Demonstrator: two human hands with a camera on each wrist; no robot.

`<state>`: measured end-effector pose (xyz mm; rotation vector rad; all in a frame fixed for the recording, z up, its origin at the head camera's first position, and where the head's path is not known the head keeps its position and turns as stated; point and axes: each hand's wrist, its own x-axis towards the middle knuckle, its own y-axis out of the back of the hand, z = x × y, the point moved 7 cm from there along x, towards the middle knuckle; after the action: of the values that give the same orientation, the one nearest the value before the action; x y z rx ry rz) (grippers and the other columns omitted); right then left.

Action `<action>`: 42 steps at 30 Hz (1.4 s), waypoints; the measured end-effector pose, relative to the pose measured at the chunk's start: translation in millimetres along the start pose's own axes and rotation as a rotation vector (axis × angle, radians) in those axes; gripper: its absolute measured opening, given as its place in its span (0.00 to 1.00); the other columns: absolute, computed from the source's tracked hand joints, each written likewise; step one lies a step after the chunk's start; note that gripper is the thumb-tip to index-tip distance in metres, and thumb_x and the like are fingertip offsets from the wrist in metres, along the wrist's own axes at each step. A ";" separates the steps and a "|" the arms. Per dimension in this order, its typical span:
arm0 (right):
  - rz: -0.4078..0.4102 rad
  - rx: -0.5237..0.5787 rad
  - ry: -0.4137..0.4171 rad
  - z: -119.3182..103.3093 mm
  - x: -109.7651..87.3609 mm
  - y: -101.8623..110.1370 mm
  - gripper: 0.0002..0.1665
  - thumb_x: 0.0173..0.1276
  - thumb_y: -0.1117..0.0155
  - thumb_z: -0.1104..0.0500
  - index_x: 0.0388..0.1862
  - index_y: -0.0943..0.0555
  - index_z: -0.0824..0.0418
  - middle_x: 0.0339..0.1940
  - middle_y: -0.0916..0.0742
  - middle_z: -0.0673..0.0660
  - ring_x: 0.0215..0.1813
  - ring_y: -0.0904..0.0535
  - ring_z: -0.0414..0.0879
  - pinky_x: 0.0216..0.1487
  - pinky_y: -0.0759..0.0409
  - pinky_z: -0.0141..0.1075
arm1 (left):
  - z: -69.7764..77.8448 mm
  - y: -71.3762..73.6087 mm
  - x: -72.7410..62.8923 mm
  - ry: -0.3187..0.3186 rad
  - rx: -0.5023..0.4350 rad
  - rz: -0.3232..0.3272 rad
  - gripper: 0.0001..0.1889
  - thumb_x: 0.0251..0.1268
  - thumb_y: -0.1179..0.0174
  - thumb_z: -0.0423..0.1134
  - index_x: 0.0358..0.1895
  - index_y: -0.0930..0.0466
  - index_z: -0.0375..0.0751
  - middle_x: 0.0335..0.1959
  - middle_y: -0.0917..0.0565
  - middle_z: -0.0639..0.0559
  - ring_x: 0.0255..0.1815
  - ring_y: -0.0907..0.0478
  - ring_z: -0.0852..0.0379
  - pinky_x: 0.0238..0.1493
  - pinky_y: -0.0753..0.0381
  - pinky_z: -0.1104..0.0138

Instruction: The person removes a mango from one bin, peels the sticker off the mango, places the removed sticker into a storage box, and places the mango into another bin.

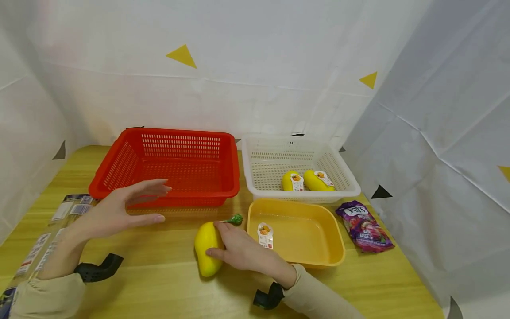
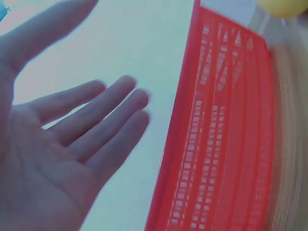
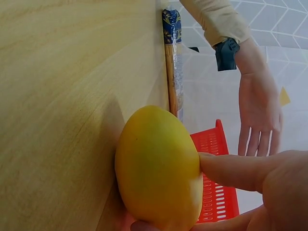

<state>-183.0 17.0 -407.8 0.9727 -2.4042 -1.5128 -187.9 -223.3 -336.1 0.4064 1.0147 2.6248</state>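
A yellow mango [image 1: 209,248] lies on the wooden table, and my right hand [image 1: 243,248] grips it from the right. In the right wrist view the thumb presses on the mango [image 3: 159,168] while a fingertip reaches round its lower end. Just beyond this hand a small green thing with a bumpy head [image 1: 236,219] shows, partly covered by the fingers. My left hand [image 1: 123,208] hovers at the front left of the red basket [image 1: 167,195], fingers extended and thumb apart, holding nothing. The left wrist view shows its bare palm [image 2: 48,163] beside the basket's slotted wall.
A white basket [image 1: 263,194] at the back holds two yellow fruits [image 1: 318,180] with labels. In front of it stands a yellow tray [image 1: 299,235] with a label at its left side. A purple snack bag [image 1: 364,226] lies right; long clear packages [image 1: 48,243] line the left edge.
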 end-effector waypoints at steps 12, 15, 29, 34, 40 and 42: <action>0.001 0.014 0.020 -0.1 1.0 -0.3 0.46 0.71 0.37 0.40 0.77 0.40 0.61 0.71 0.26 0.61 0.64 0.24 0.48 0.67 0.25 0.42 | -62.7 56.6 -7.8 0.348 0.139 0.389 0.47 0.66 0.38 0.58 0.81 0.51 0.44 0.78 0.47 0.30 0.69 0.43 0.24 0.55 0.39 0.26; -0.011 0.021 0.024 0.0 1.9 -0.7 0.46 0.70 0.37 0.39 0.78 0.41 0.60 0.70 0.26 0.60 0.62 0.24 0.47 0.66 0.25 0.41 | -78.3 57.8 -9.0 0.377 0.113 0.390 0.50 0.64 0.36 0.58 0.80 0.53 0.40 0.76 0.46 0.28 0.65 0.41 0.25 0.51 0.33 0.29; -0.026 0.058 0.050 -0.4 2.1 -1.6 0.45 0.68 0.34 0.40 0.77 0.39 0.52 0.69 0.25 0.58 0.61 0.25 0.45 0.63 0.24 0.40 | -109.9 48.5 -11.3 0.490 -0.135 0.240 0.58 0.64 0.38 0.62 0.81 0.73 0.47 0.74 0.43 0.26 0.66 0.39 0.28 0.51 0.26 0.45; -0.026 0.056 0.068 -1.5 2.1 -2.0 0.44 0.68 0.33 0.41 0.77 0.39 0.50 0.69 0.24 0.56 0.64 0.26 0.44 0.65 0.25 0.41 | -111.5 47.2 -12.7 0.504 -0.144 0.222 0.58 0.65 0.39 0.63 0.81 0.75 0.51 0.75 0.44 0.25 0.67 0.41 0.27 0.54 0.33 0.35; -0.031 0.045 0.099 -5.5 0.3 -1.6 0.44 0.69 0.34 0.42 0.78 0.40 0.50 0.70 0.25 0.56 0.66 0.27 0.45 0.66 0.26 0.41 | -110.4 46.4 -12.4 0.489 -0.124 0.199 0.58 0.66 0.41 0.63 0.80 0.77 0.48 0.74 0.43 0.24 0.67 0.41 0.27 0.55 0.34 0.35; -0.030 0.039 0.106 -6.2 -0.3 -1.4 0.44 0.69 0.34 0.42 0.78 0.40 0.50 0.70 0.25 0.56 0.67 0.27 0.45 0.67 0.26 0.42 | -109.6 46.1 -12.3 0.488 -0.123 0.193 0.58 0.67 0.41 0.63 0.80 0.78 0.47 0.74 0.44 0.24 0.68 0.41 0.27 0.56 0.34 0.34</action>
<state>-179.4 12.1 -405.9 1.0731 -2.3637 -1.3920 -224.3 -326.5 -384.2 -0.1879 0.9777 3.0227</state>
